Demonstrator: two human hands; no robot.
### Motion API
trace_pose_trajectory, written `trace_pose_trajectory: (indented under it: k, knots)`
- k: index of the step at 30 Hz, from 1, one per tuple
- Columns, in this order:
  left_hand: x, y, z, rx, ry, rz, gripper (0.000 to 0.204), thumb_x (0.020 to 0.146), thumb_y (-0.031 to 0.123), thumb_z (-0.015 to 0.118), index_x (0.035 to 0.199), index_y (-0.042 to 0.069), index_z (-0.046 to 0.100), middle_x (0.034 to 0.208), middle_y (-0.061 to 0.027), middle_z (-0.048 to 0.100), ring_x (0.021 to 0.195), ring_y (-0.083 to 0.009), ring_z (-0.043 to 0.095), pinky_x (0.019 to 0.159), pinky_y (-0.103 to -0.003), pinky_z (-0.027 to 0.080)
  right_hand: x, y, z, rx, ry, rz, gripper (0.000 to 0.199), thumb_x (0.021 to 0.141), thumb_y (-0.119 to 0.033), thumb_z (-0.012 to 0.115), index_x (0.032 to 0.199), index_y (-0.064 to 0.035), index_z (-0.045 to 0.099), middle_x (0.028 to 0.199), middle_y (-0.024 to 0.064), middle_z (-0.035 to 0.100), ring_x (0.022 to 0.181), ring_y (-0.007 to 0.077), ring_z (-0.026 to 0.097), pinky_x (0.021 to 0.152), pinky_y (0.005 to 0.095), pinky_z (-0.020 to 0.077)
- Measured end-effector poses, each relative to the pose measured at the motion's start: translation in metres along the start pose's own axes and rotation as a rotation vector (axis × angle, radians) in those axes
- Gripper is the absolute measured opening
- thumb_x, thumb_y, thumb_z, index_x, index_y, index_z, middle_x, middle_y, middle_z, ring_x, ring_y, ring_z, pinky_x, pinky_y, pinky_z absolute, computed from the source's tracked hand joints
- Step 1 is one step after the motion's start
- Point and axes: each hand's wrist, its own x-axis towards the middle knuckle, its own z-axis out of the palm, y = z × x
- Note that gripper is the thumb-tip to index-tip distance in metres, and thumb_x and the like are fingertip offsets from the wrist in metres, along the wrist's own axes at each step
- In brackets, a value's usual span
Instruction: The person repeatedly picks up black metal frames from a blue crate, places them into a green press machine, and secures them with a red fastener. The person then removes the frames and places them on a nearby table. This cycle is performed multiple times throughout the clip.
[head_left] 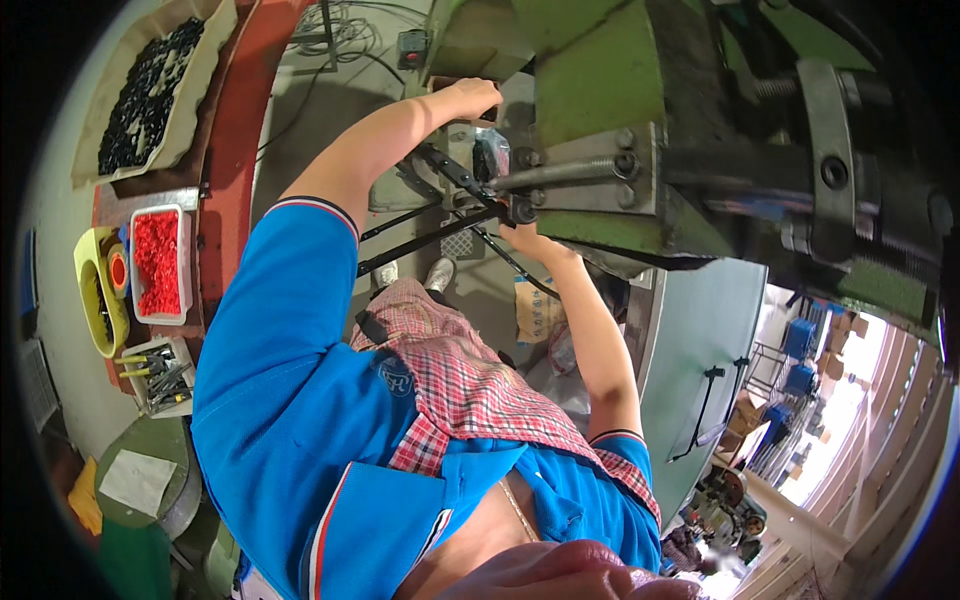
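My left hand (pixel 474 99) reaches over a small brown box (pixel 437 84) beside the green machine, its fingertips bent down into it and mostly hidden. What they touch there does not show. Below, my right hand (pixel 527 243) is closed around the end of a black metal bar frame (pixel 430 243) under the machine's working head. Long thin bars of this frame cross there and stretch to the left and down toward my apron. A small clear plastic bag (pixel 492 152) with something dark in it lies between my hands.
The green machine (pixel 600 80) with a steel rod (pixel 565 173) fills the upper right. At left, a red-edged bench bears a tray of black parts (pixel 150 95), a white bin of red parts (pixel 160 262), a yellow container (pixel 98 290) and a tool box (pixel 160 375). A round stool (pixel 180 460) stands below.
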Motion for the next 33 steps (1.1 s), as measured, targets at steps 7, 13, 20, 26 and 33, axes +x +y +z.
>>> trace_pose_trajectory:
  k: [7,13,20,26,33]
  knots:
    - [-0.008,-0.024,0.006,-0.169,0.004,-0.193,0.033,0.075,0.0,0.06,0.105,0.01,0.069,0.1,-0.0209,0.068,0.095,-0.0382,0.066,0.078,-0.047,0.053,0.008,-0.016,-0.001,1.214,0.28,0.331,0.018,0.087,-0.023,0.052,0.1,-0.0095,0.054,0.09,0.0095,0.062,0.081,0.0312,0.063,0.072,0.0455,0.0529]
    - [-0.022,-0.04,0.01,-0.227,0.176,-0.249,0.024,0.075,0.005,0.061,0.096,0.008,0.073,0.1,-0.0203,0.068,0.094,-0.0401,0.065,0.081,-0.047,0.053,0.008,0.005,0.014,3.202,-0.301,0.53,0.043,0.081,-0.034,0.06,0.114,-0.0062,0.061,0.108,0.0181,0.063,0.1,0.0366,0.059,0.09,0.0453,0.0469]
    - [-0.052,-0.055,0.023,-0.173,0.223,-0.423,0.02,0.081,0.011,0.06,0.096,0.01,0.073,0.099,-0.0178,0.07,0.094,-0.0373,0.066,0.083,-0.045,0.054,0.007,0.026,0.051,2.919,0.179,0.853,0.038,0.07,-0.023,0.068,0.104,-0.0081,0.063,0.087,0.0157,0.067,0.085,0.0347,0.065,0.077,0.0419,0.0516]
    - [-0.08,0.018,-0.047,-0.406,0.438,-0.282,0.027,0.085,0.029,0.067,0.1,0.006,0.072,0.085,-0.0104,0.072,0.077,-0.0264,0.068,0.07,-0.037,0.053,0.007,0.018,0.047,3.029,0.113,0.799,0.03,0.07,-0.018,0.066,0.098,-0.0074,0.061,0.085,0.0143,0.066,0.083,0.0334,0.064,0.076,0.0405,0.051]
    - [-0.184,0.146,-0.056,-1.467,0.366,-0.211,0.025,0.084,0.016,0.075,0.095,-0.006,0.069,0.081,-0.0062,0.069,0.075,-0.0096,0.065,0.065,-0.026,0.05,0.002,0.029,0.052,2.922,0.244,0.837,0.03,0.071,-0.021,0.067,0.096,-0.0057,0.061,0.09,0.0131,0.066,0.092,0.0317,0.063,0.083,0.0412,0.0497]
